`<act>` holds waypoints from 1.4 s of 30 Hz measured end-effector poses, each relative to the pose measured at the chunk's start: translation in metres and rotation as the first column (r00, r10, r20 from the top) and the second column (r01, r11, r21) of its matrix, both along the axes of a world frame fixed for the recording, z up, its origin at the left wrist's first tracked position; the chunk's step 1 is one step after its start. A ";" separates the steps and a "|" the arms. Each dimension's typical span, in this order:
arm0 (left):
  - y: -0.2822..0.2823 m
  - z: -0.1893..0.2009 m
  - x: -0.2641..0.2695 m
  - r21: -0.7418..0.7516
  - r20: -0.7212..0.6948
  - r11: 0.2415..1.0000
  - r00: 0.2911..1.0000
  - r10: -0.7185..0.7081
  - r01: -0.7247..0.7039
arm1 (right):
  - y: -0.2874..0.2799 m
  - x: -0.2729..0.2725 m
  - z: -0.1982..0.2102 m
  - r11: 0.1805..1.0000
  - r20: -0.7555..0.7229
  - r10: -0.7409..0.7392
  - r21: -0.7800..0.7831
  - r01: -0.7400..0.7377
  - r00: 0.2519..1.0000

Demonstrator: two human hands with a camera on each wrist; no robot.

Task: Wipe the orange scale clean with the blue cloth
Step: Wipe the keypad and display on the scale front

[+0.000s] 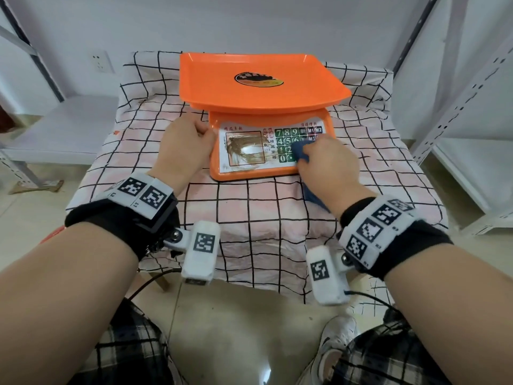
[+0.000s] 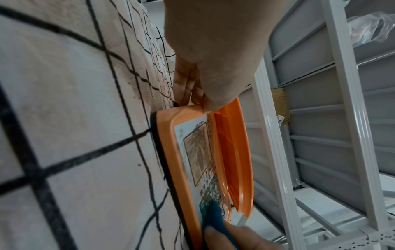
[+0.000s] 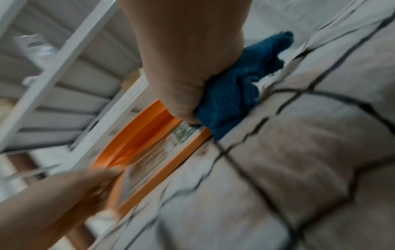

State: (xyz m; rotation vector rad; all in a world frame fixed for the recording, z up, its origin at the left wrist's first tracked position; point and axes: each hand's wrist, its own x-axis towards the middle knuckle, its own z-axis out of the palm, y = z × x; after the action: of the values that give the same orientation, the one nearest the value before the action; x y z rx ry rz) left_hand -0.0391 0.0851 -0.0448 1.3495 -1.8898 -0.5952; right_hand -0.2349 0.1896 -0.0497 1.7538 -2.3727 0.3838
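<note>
The orange scale stands on a checked cloth, its wide pan above a sloped front panel with a keypad and a brown-smeared display window. My left hand grips the panel's left edge, thumb on top; the same scale and left hand show in the left wrist view. My right hand holds the bunched blue cloth against the keypad's right part. The right wrist view is blurred, with the blue cloth gripped in my right hand at the scale.
A pink and white tablecloth with black grid lines covers the small table. White metal shelving stands to the right and a low white shelf to the left. My knees in plaid trousers sit below the table's front edge.
</note>
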 end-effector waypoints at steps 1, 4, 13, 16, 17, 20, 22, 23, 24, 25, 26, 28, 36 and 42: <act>-0.001 0.000 0.000 0.004 -0.002 1.000 1.000 -0.003 0.003 | -0.001 0.006 -0.004 0.998 -0.013 0.060 0.015 -0.060 0.998; -0.001 -0.001 0.000 0.005 -0.007 1.000 1.000 -0.004 0.004 | -0.003 0.011 -0.010 0.986 -0.065 0.163 0.044 -0.161 0.984; -0.001 0.002 0.001 0.019 -0.011 1.000 1.000 -0.004 0.004 | -0.009 -0.029 0.009 0.977 0.044 -0.183 -0.105 0.186 0.982; -0.001 0.004 -0.002 0.024 -0.012 1.000 1.000 -0.003 0.003 | -0.011 -0.005 0.003 0.994 0.048 -0.038 -0.100 0.042 0.998; -0.001 0.005 -0.002 0.029 -0.018 1.000 1.000 0.001 -0.001 | -0.010 0.003 0.000 0.997 0.018 0.046 -0.069 -0.045 0.999; -0.002 0.006 -0.004 0.048 -0.024 0.999 1.000 0.018 -0.017 | -0.008 0.003 -0.001 0.988 -0.007 0.151 -0.032 -0.151 0.989; -0.003 0.006 -0.005 0.055 -0.022 0.998 0.999 0.025 -0.024 | -0.007 -0.017 0.004 0.996 0.015 0.049 -0.070 -0.048 0.999; -0.003 0.006 -0.004 0.057 -0.026 0.998 0.999 0.028 -0.026 | -0.007 -0.027 0.007 0.996 0.041 -0.028 -0.085 0.031 0.999; -0.003 0.006 -0.004 0.056 -0.032 0.998 0.999 0.028 -0.026 | -0.007 -0.035 0.010 0.989 0.071 -0.106 -0.098 0.112 0.992; -0.004 0.006 -0.004 0.055 -0.034 0.998 0.999 0.027 -0.025 | -0.008 -0.039 0.011 0.979 0.090 -0.166 -0.106 0.175 0.982; -0.004 0.005 -0.004 0.052 -0.033 0.998 0.999 0.025 -0.024 | -0.010 -0.038 0.012 0.972 0.098 -0.198 -0.107 0.208 0.975; -0.003 0.005 -0.004 0.048 -0.026 0.999 0.999 0.024 -0.022 | -0.015 -0.023 0.010 0.979 0.120 -0.157 -0.112 0.170 0.980; -0.005 0.005 -0.003 0.030 -0.006 0.999 1.000 0.018 -0.017 | -0.016 -0.029 0.007 0.993 0.034 -0.022 -0.112 0.025 0.999; -0.005 0.005 -0.002 0.023 -0.002 1.000 1.000 0.009 -0.009 | -0.022 -0.014 0.016 0.986 0.153 -0.092 -0.126 0.112 0.984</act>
State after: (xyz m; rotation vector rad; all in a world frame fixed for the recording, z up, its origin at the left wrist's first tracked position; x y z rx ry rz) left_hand -0.0414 0.0801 -0.0401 1.3703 -1.8797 -0.6154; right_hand -0.2485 0.1672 -0.0342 1.5883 -2.4588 0.6620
